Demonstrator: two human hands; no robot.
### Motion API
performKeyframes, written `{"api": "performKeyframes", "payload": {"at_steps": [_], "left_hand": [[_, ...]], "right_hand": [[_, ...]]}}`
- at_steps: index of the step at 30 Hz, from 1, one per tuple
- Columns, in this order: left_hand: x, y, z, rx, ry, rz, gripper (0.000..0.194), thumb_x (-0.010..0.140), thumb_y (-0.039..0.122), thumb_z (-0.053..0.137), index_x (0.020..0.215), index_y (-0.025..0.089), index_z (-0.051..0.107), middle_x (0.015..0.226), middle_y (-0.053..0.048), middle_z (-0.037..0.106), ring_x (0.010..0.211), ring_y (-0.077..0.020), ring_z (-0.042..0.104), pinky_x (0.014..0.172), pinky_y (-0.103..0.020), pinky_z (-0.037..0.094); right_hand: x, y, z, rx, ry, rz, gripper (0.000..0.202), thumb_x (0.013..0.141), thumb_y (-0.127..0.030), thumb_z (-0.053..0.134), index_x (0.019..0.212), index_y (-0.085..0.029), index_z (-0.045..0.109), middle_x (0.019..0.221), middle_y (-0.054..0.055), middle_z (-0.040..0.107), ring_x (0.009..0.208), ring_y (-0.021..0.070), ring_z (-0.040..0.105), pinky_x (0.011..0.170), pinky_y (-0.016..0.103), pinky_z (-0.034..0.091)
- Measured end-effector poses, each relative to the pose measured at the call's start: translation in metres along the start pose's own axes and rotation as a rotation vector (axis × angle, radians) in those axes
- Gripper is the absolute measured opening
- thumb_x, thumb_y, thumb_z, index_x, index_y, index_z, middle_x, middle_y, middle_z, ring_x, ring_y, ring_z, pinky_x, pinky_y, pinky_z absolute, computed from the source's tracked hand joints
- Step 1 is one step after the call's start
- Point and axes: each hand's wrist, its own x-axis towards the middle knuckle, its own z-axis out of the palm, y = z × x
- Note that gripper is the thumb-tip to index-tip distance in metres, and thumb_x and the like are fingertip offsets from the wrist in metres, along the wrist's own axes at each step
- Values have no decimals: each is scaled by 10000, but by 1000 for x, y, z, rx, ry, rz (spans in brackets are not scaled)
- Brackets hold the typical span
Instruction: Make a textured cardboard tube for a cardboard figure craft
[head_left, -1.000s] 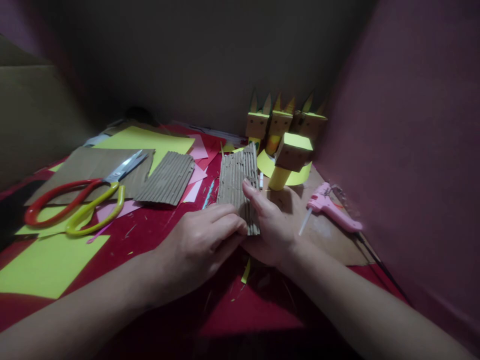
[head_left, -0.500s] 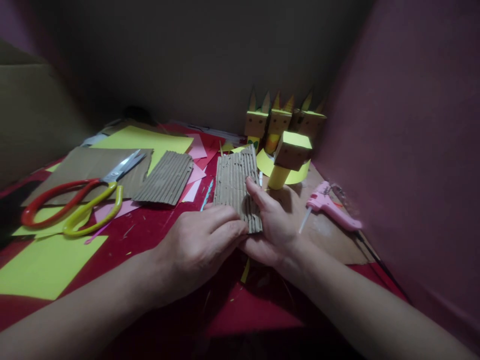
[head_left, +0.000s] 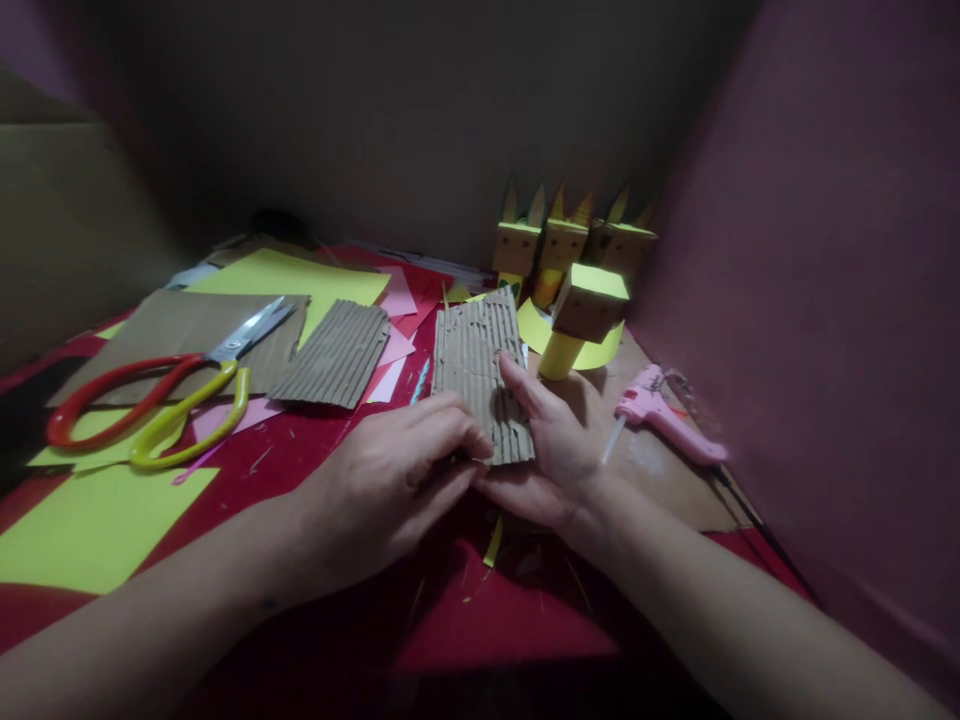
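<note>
A piece of corrugated cardboard with bared ridges is held up in front of me. My right hand supports it from below and from the right, its thumb lying against the ridged face. At the lower left corner my left hand pinches the cardboard's near edge, fingers curled. A second ridged cardboard piece lies to the left, apart from my hands. Scissors with one red and one yellow handle rest on a flat cardboard sheet farther left.
Right of my hands, a pink glue gun lies on a cardboard base. A yellow-topped box-head figure stands behind my right hand, with several eared figures at the back. Yellow paper lies left on the red cloth.
My left hand has shifted slightly, its fingers lifting and curling more at the cardboard's lower edge. The cardboard stays in my right hand. The whole view has shifted a little.
</note>
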Motion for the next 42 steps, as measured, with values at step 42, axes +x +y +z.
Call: {"api": "performKeyframes", "payload": {"at_steps": [42], "left_hand": [[-3,-10,4,347,-31,185,131,884,100,526,860,86,654,761,-73,607,655,-159,534,545,-283,425]], "right_hand": [[3,-5,-2,22,14,113,420,908,-477,333,1028,-178,602,834,79,641,782,208,580,729,378,503]]}}
